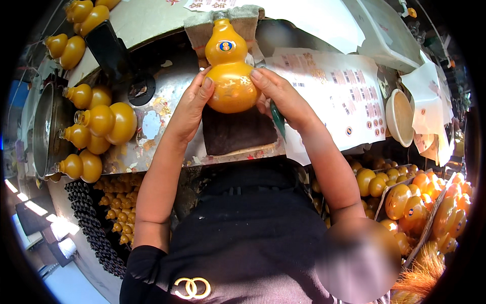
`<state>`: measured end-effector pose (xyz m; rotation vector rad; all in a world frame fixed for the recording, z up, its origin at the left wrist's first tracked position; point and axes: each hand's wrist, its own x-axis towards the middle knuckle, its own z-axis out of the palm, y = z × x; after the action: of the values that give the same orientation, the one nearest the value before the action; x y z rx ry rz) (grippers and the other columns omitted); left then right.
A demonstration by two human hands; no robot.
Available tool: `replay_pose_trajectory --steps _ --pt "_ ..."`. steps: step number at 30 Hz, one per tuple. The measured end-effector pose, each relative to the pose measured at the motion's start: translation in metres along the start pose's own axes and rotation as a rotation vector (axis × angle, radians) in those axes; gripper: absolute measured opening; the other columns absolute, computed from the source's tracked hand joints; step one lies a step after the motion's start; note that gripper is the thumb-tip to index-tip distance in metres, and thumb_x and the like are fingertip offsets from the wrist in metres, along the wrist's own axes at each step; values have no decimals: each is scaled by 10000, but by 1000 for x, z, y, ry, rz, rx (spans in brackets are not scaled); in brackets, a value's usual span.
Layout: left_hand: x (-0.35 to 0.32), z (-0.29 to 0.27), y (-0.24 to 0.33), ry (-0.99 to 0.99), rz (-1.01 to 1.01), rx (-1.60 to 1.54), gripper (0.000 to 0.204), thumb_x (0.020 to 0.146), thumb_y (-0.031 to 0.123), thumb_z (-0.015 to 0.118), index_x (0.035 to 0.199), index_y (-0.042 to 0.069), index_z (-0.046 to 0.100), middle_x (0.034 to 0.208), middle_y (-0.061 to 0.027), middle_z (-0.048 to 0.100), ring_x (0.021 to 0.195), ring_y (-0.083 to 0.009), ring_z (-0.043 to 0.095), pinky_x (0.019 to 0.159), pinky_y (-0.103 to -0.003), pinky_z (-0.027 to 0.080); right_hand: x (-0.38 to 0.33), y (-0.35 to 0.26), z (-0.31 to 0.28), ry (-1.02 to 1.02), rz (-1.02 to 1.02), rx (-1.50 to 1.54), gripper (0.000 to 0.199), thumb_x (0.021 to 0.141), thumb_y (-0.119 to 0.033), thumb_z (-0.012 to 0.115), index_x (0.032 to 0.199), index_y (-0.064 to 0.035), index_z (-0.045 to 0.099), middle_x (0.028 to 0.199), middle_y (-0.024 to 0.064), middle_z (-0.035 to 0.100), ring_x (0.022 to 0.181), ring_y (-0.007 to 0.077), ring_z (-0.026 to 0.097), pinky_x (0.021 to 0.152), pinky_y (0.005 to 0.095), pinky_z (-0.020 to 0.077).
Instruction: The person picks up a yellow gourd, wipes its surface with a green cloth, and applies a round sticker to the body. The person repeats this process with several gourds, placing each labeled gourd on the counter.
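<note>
Between my two hands is a glossy yellow gourd-shaped bottle (227, 65), its clear neck toward the far side. Its upper bulb carries a small round blue-and-orange sticker (225, 46), and the lower bulb shows pale, patchy markings. My left hand (191, 107) is closed on the lower bulb's left side, thumb on top. My right hand (281, 94) grips the right side, with its thumb pressed near the markings. A slim dark-green pointed tool (278, 118) sticks out below the right palm; its other end is hidden. Under the bottle lie a dark cloth (238, 136) and a folded grey-beige cloth (198, 29).
Several yellow gourd bottles (120, 123) stand at left beside a metal basin (44, 129) and a black phone-like slab on a stand (109, 53). Sticker sheets (329, 96) cover the right side, near a shallow bowl (400, 117). Crates of bottles (412, 210) sit lower right.
</note>
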<state>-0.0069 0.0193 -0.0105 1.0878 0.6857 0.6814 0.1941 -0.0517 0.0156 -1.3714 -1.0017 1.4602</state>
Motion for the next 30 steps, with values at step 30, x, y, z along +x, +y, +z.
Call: replay_pose_trajectory --steps 30 --pt "8 20 9 130 9 33 713 871 420 661 1356 -26 389 1218 -139 539 1134 -164 529 985 -277 402 -1 -12 7 14 8 -62 575 943 -514 498 1126 28 549 828 78 589 594 121 549 565 249 460"
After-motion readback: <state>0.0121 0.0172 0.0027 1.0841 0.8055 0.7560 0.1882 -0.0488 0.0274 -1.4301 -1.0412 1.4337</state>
